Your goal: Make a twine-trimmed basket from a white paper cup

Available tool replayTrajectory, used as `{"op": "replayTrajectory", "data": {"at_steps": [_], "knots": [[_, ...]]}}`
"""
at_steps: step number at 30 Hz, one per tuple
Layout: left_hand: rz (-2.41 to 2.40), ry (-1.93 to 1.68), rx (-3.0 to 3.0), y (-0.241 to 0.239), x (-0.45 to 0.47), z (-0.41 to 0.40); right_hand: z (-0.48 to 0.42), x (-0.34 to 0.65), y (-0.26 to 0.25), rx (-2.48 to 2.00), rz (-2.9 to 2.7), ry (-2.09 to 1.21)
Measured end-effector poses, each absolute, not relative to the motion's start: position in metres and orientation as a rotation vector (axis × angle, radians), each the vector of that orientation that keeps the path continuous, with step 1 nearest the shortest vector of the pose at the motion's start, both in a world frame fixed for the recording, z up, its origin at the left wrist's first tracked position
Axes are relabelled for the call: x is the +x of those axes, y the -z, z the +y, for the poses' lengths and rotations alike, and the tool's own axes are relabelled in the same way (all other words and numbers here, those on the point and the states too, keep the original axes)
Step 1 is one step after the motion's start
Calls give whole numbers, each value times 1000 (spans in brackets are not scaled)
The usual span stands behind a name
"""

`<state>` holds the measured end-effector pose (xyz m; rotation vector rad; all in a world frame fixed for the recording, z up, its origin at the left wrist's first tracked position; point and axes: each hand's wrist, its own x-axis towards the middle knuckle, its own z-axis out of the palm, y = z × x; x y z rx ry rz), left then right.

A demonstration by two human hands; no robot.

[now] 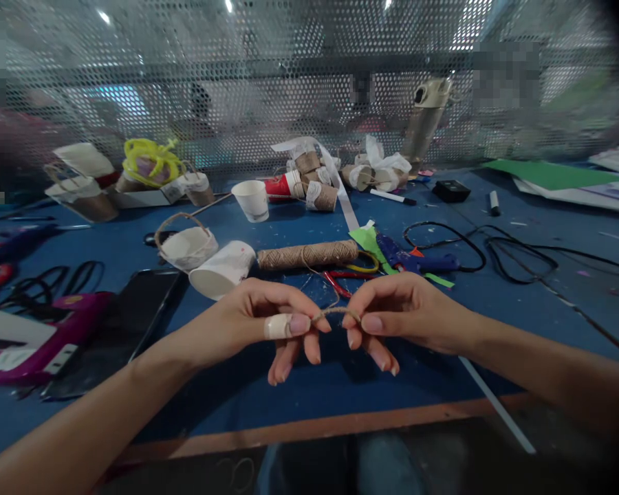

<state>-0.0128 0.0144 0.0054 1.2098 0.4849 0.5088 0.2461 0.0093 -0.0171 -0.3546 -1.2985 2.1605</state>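
Note:
My left hand (268,320) and my right hand (392,316) meet above the near part of the blue table (309,385). Both pinch a short length of brown twine (335,313) between thumb and fingers. A pale bandage wraps my left thumb. The twine runs back toward a roll of twine (307,255) lying on the table just beyond my hands. Red-handled scissors (340,280) lie between the roll and my hands.
A blue glue gun (413,260) with a black cable (520,258) lies to the right. White paper cups (221,269) and a small cup basket (186,244) sit left. A phone (124,323), a magenta tool (41,344) and twine-wrapped cups (314,182) are also there. Perforated metal screen behind.

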Motion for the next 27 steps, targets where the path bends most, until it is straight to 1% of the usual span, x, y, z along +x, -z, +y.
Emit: {"op": "replayTrajectory", "data": {"at_steps": [8,15,24,27], "knots": [[460,-329,1280,-3,-13,13,9,246,16,-313,-1261,-2375],[513,-485,1258,-2,-11,7,6,244,18,-322,-1281,-2433],[482,-421,1285,3,-17,3,4,247,14,-344,-1424,-2326],[485,-457,1285,2,-15,5,3,247,11,-385,-1426,-2294]]}}
